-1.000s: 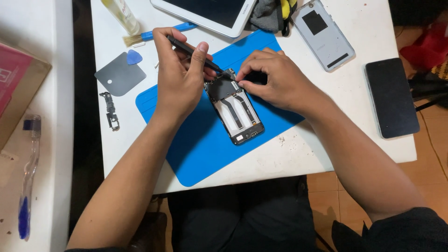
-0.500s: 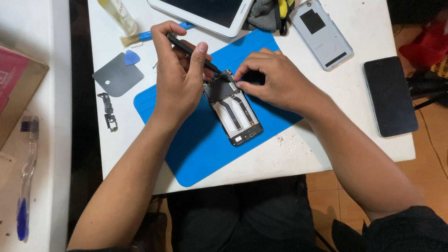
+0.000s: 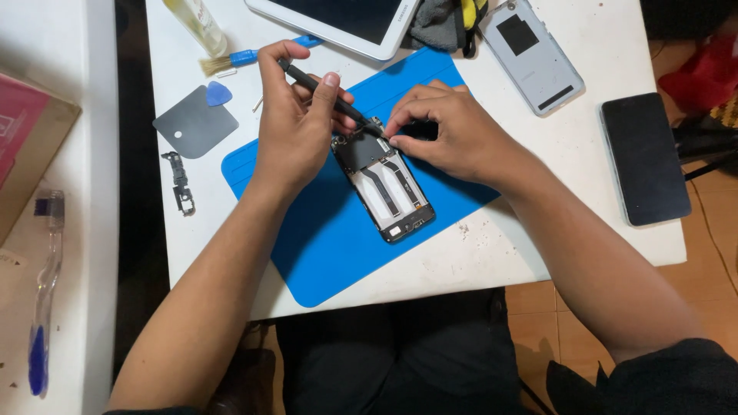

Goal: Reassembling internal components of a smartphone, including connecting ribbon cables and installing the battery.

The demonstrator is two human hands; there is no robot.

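Observation:
An opened phone [image 3: 388, 188] with its back off lies on a blue work mat [image 3: 330, 230], its inner boards and ribbon cables showing. My left hand [image 3: 296, 127] grips a thin black screwdriver [image 3: 327, 94] like a pen, with the tip down at the phone's upper end. My right hand [image 3: 450, 134] rests on the mat beside that end, its fingertips pinched right by the tool's tip. What the fingertips pinch is too small to tell.
On the white table [image 3: 538, 223] lie a grey phone back cover [image 3: 533, 54], a black phone [image 3: 644, 157], a white tablet [image 3: 346, 23], a blue-handled brush [image 3: 246, 58], a grey plate [image 3: 194, 123] with a blue pick [image 3: 218, 94], and a small metal bracket [image 3: 180, 180]. A toothbrush [image 3: 42, 292] lies far left.
Both hands and the screwdriver stay at the phone's upper end with only slight shifts. The view has drifted a little.

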